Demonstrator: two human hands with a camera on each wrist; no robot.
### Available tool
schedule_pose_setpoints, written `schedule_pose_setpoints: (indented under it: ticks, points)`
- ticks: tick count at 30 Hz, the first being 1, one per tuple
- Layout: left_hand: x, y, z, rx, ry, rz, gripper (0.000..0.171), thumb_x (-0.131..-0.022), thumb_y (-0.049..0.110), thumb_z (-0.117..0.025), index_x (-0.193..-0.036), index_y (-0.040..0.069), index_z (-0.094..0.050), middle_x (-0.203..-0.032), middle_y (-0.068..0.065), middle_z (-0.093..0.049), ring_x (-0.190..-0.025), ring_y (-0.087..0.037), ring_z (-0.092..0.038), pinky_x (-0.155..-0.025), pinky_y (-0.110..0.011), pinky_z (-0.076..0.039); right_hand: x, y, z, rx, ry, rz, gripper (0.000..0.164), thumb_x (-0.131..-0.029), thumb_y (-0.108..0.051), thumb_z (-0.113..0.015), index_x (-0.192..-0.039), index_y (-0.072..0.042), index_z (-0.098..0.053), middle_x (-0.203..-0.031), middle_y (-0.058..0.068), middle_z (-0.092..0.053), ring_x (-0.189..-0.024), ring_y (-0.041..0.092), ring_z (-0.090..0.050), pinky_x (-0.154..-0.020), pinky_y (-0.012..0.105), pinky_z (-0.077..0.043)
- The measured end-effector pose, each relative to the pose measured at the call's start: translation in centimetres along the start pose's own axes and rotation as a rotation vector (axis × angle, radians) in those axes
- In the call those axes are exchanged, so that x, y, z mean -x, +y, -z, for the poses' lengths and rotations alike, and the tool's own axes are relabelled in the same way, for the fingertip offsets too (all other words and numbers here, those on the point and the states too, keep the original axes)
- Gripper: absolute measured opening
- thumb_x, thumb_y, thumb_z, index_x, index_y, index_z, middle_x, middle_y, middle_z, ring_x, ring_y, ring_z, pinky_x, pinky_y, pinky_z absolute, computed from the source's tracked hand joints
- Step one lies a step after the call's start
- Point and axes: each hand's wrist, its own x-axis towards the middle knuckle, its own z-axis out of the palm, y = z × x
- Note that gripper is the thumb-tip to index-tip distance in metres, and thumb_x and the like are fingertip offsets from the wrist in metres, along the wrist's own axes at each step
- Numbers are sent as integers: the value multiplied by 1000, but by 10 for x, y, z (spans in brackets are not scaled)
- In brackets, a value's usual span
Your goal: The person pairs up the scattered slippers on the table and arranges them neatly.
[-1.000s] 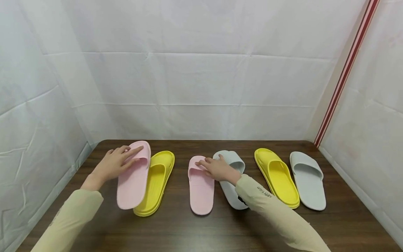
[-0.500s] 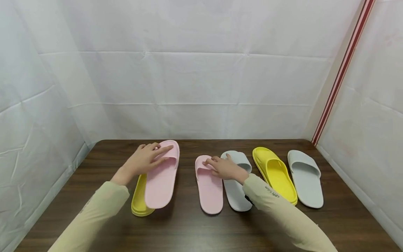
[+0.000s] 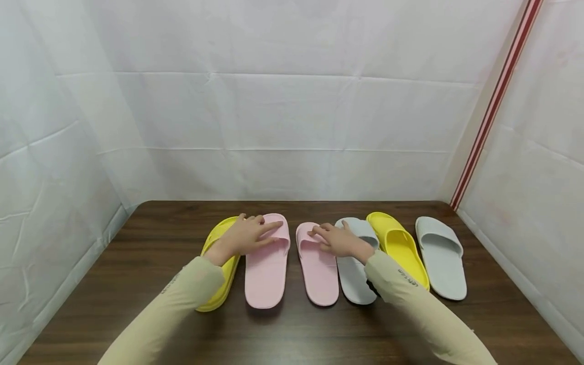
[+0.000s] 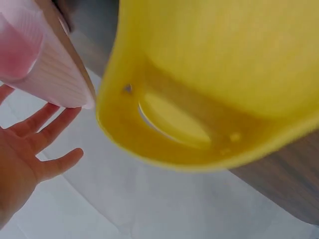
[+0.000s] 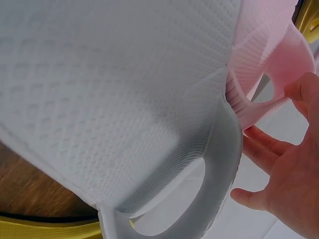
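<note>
Pinching the left pink slipper (image 3: 266,276), the left hand (image 3: 244,236) has carried it past the left yellow slipper (image 3: 221,291) to near the matching pink slipper (image 3: 322,279), gripped by the right hand (image 3: 339,241), nearly pairing them.

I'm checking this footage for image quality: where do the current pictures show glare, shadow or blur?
Head view: a pale sheen on the near part of the wooden table, and a soft shadow below the heel of the left pink slipper; left wrist view: the close yellow slipper looks soft; right wrist view: the grey slipper darkens towards its strap.
</note>
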Motion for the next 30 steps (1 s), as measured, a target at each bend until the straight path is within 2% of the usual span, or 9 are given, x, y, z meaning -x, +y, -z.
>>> schedule_pose_setpoints:
  ticks: [3,9,16,19,25,30]
  points:
    - [-6,7,-6,6,-30,11,48,-87,53,-44,-129,30,-47,-102,-10,-59,-89,-26,-58,-88,-52,-37,1,3,0,-1,-3,-8,34,-91,-22,-48,-124,-23,-42,-131,12,-44,-123,27,-42,-98,68,-14]
    - [-18,17,-17,-1,-78,28,49,-86,54,-45,-129,30,-47,-104,-11,-59,-90,-28,-58,-87,-52,-37,2,9,0,-29,-5,-34,36,-91,-25,-48,-127,-24,-41,-131,11,-44,-123,27,-43,-99,68,-12]
    - [-27,21,-28,65,-153,54,50,-86,53,-45,-130,29,-45,-110,-11,-59,-98,-28,-57,-93,-58,-33,5,11,0,-43,-6,-55,34,-91,-25,-47,-125,-23,-41,-131,11,-45,-124,27,-42,-99,68,-11]
    - [-30,21,-33,96,-166,62,50,-87,51,-46,-131,28,-45,-114,-12,-58,-103,-29,-56,-94,-60,-31,7,12,0,-45,-7,-77,36,-91,-26,-47,-126,-23,-41,-131,11,-45,-123,27,-43,-99,68,-10]
    - [-37,22,-37,162,-155,73,46,-89,44,-47,-131,25,-45,-113,-13,-57,-102,-29,-57,-93,-60,-32,8,16,-3,-52,0,-101,34,-91,-27,-47,-125,-25,-42,-130,11,-45,-121,28,-45,-99,68,-9]
    - [-42,24,-38,174,-162,76,46,-89,43,-47,-131,26,-44,-112,-13,-56,-100,-29,-57,-94,-60,-33,8,17,-3,-41,21,-102,31,-90,-25,-47,-121,-26,-43,-129,9,-47,-123,26,-43,-99,68,-10]
